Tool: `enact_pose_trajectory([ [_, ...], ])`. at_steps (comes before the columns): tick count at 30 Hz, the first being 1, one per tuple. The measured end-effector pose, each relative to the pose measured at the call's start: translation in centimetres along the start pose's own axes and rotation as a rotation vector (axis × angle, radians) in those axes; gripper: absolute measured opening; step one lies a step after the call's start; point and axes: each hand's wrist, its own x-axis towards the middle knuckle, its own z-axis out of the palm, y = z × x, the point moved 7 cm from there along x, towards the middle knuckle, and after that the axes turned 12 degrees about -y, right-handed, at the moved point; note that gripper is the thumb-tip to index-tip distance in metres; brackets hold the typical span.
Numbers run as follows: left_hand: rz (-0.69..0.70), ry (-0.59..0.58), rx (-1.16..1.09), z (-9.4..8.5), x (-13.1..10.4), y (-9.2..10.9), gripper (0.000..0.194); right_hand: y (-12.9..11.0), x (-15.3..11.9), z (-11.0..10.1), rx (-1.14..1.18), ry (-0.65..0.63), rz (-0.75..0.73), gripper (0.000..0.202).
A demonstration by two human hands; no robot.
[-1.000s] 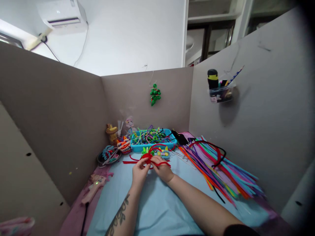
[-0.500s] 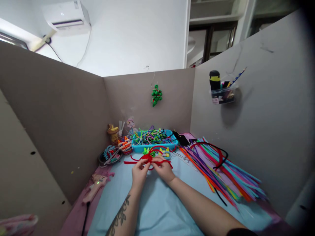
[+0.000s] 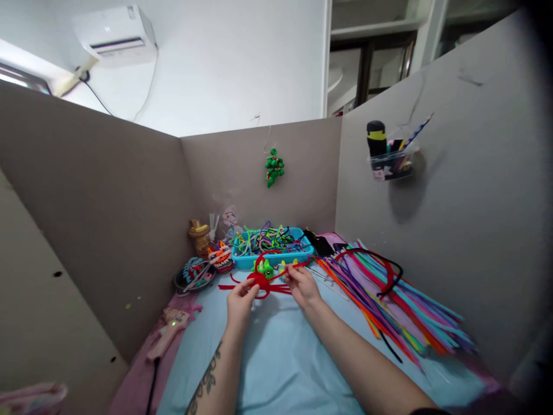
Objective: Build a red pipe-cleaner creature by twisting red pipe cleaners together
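Note:
A red pipe-cleaner piece (image 3: 260, 280) with a dense round middle and several loose strands is held above the blue cloth. My left hand (image 3: 242, 298) pinches the left side of its middle. To the right, my right hand (image 3: 301, 282) has its fingers closed on one red strand, which runs from the middle up to the fingertips and past them. Other red strands stick out left and right, and one loops upward. Just behind the piece sits a small green figure (image 3: 264, 268), partly covered by the strands.
A blue tray (image 3: 242, 260) of tangled pipe cleaners stands at the back. Colourful pipe cleaners (image 3: 389, 300) lie in a bundle at right. At left are a dark bowl (image 3: 181, 283), an orange-and-white woven item (image 3: 220, 257) and a glue gun (image 3: 166, 334). Grey panels surround the table.
My right hand has moved away from the red middle, to the right and slightly up, drawing one strand out with it. My left hand still holds the middle.

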Motion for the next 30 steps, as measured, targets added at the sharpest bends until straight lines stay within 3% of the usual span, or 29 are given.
enact_pose_trajectory([
  [5, -0.015, -0.004, -0.03, -0.2, 0.1, -0.1, 0.045, -2.5, 1.4, -2.1, 0.01, 0.036, -0.028, 0.023],
  [8, -0.044, 0.015, -0.099, -0.8, 0.4, -0.3, 0.051, -4.5, 1.8, -4.8, -0.065, 0.224, -0.161, 0.024],
  [10, -0.05, 0.011, -0.182, -1.1, 0.5, -0.4, 0.054, -4.7, 1.6, -5.5, -0.173, 0.303, -0.207, 0.024],
  [12, -0.042, -0.015, -0.248, -1.1, 0.6, -0.5, 0.056, -2.8, 1.5, -4.4, -0.29, 0.202, -0.055, 0.025],
  [14, -0.014, -0.067, -0.258, -0.8, 0.7, -0.3, 0.055, 0.4, 0.9, -1.9, -0.377, -0.037, 0.205, 0.026],
  [16, 0.037, -0.137, -0.213, -0.3, 0.6, 0.1, 0.049, 3.0, -0.4, 0.2, -0.291, -0.158, 0.377, 0.031],
  [21, 0.133, -0.29, -0.078, 1.3, 0.0, 1.2, 0.034, 4.9, -2.1, 2.0, -0.03, -0.162, 0.407, 0.026],
  [27, 0.134, -0.277, -0.075, 1.2, -0.3, 1.4, 0.028, 6.6, -2.6, 1.3, 0.095, -0.145, 0.472, 0.022],
  [30, 0.111, -0.295, -0.114, 1.3, -0.4, 1.3, 0.023, 6.8, -2.2, 1.6, 0.118, -0.213, 0.461, 0.019],
])
